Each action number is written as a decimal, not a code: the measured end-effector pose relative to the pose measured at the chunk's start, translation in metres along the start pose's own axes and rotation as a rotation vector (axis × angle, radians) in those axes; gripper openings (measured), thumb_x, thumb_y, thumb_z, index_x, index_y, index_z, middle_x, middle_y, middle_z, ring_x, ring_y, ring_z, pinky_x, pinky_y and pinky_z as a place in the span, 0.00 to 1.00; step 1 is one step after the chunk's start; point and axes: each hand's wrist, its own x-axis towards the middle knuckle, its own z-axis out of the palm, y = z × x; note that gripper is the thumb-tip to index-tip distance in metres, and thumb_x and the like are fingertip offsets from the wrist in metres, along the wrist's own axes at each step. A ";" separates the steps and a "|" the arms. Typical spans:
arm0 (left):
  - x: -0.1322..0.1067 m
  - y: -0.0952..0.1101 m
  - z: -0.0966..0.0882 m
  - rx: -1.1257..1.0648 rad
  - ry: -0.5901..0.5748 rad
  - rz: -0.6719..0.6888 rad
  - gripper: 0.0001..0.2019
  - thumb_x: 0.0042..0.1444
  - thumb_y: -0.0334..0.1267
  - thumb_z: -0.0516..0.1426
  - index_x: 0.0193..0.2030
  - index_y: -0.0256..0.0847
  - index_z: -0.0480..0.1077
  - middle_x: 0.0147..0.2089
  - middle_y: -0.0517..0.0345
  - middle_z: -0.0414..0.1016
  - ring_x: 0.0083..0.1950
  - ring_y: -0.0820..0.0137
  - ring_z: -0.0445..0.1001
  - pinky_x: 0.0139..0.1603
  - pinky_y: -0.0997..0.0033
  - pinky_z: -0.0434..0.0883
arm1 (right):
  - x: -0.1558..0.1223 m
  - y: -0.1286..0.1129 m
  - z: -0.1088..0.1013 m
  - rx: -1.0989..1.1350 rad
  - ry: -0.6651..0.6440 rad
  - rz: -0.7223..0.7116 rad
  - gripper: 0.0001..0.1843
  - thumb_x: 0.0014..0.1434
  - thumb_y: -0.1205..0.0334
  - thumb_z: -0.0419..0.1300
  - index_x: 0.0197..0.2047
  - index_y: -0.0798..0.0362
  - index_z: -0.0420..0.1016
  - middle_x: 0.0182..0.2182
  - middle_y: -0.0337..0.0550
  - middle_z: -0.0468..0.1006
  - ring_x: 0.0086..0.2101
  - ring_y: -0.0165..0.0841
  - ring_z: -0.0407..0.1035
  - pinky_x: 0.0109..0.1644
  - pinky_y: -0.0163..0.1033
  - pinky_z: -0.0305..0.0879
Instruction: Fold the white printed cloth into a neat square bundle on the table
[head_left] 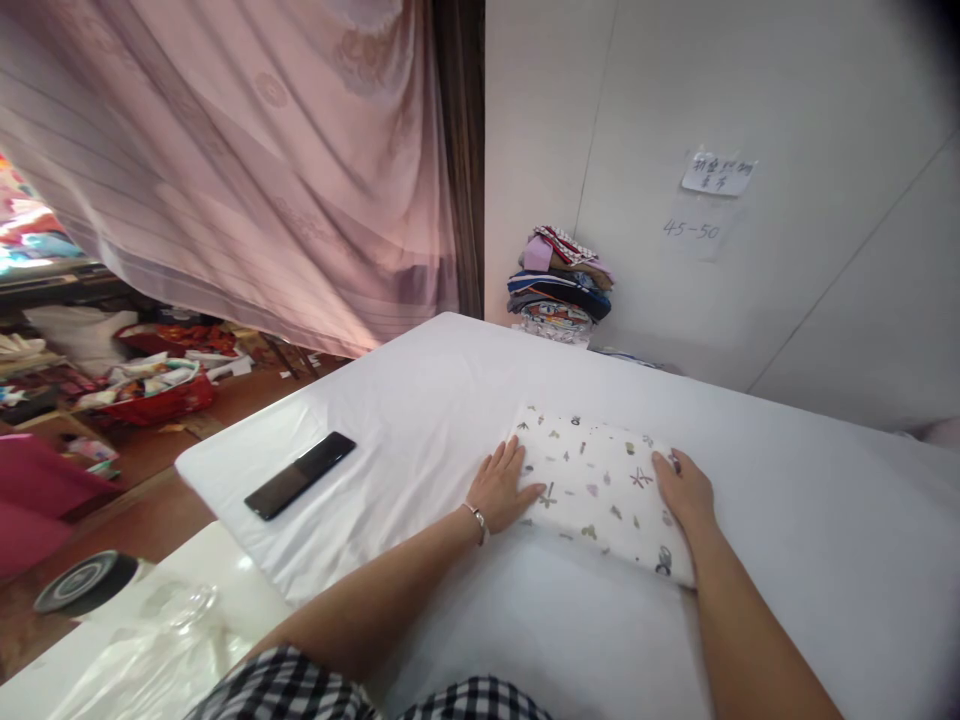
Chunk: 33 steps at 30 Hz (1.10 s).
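A folded white cloth (600, 490) printed with small leaf, flower and other motifs lies flat on the white-covered table. My left hand (504, 488), with a bracelet at the wrist, rests at the cloth's left edge. Its fingers are stretched out, and the thumb touches the print. At the opposite edge, my right hand (686, 492) has its thumb on top of the cloth and its other fingers curled around the side, partly out of sight. A ring shows on this hand.
A black smartphone (300, 475) lies on the table (420, 385) to the left. Folded fabrics (561, 285) are stacked against the wall. Clear plastic (165, 640) and a dark roll (86, 583) sit at lower left. A pink curtain (300, 150) hangs beyond; a red basket (161, 395) stands on the floor.
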 end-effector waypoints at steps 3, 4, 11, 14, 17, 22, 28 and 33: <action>0.002 0.000 -0.007 -0.090 -0.046 -0.017 0.34 0.53 0.59 0.41 0.63 0.41 0.47 0.67 0.54 0.37 0.66 0.63 0.38 0.62 0.63 0.45 | 0.000 0.000 0.000 0.004 0.007 0.000 0.33 0.52 0.44 0.46 0.54 0.59 0.65 0.44 0.55 0.72 0.43 0.43 0.66 0.47 0.43 0.58; 0.003 0.001 -0.011 -0.116 -0.065 -0.034 0.34 0.54 0.58 0.41 0.63 0.41 0.48 0.67 0.54 0.38 0.66 0.63 0.39 0.62 0.63 0.45 | -0.001 0.000 0.000 0.006 0.009 -0.001 0.33 0.52 0.44 0.46 0.54 0.58 0.65 0.44 0.55 0.72 0.43 0.43 0.65 0.47 0.43 0.58; 0.038 0.018 -0.032 -0.017 0.038 -0.022 0.37 0.52 0.61 0.39 0.63 0.38 0.47 0.67 0.51 0.37 0.67 0.60 0.35 0.62 0.56 0.40 | -0.002 -0.002 -0.001 0.006 0.007 -0.007 0.34 0.52 0.43 0.46 0.54 0.60 0.65 0.43 0.55 0.73 0.42 0.43 0.66 0.46 0.42 0.58; 0.056 0.020 -0.021 0.050 0.043 0.012 0.38 0.52 0.62 0.38 0.63 0.36 0.47 0.67 0.50 0.35 0.67 0.61 0.32 0.63 0.56 0.36 | -0.003 -0.003 -0.002 -0.002 0.007 -0.004 0.34 0.52 0.43 0.46 0.54 0.60 0.65 0.42 0.55 0.73 0.40 0.42 0.66 0.44 0.42 0.59; 0.065 0.017 -0.004 0.063 -0.030 -0.024 0.40 0.51 0.62 0.38 0.63 0.35 0.45 0.67 0.48 0.35 0.67 0.60 0.32 0.63 0.55 0.36 | -0.003 -0.003 -0.002 -0.008 0.003 -0.003 0.34 0.52 0.44 0.46 0.54 0.60 0.65 0.42 0.55 0.73 0.41 0.42 0.66 0.45 0.42 0.59; 0.068 0.008 0.004 -0.045 -0.010 -0.043 0.37 0.50 0.61 0.42 0.62 0.42 0.48 0.67 0.54 0.37 0.67 0.62 0.34 0.62 0.55 0.41 | -0.001 -0.001 -0.001 0.005 -0.001 -0.011 0.34 0.52 0.44 0.46 0.54 0.59 0.64 0.43 0.54 0.73 0.42 0.42 0.66 0.45 0.41 0.59; 0.095 0.000 -0.011 -0.184 0.116 -0.207 0.23 0.56 0.47 0.45 0.57 0.39 0.58 0.63 0.50 0.53 0.63 0.65 0.51 0.59 0.67 0.52 | -0.001 0.000 0.000 0.018 0.014 -0.018 0.33 0.52 0.44 0.47 0.54 0.58 0.65 0.41 0.53 0.74 0.40 0.41 0.67 0.44 0.41 0.59; 0.123 -0.016 -0.019 -0.245 0.124 -0.348 0.18 0.57 0.44 0.44 0.47 0.39 0.68 0.49 0.48 0.71 0.50 0.65 0.68 0.47 0.70 0.62 | -0.001 0.000 0.000 0.018 0.021 -0.028 0.33 0.52 0.44 0.46 0.53 0.58 0.65 0.40 0.53 0.74 0.39 0.41 0.67 0.44 0.41 0.59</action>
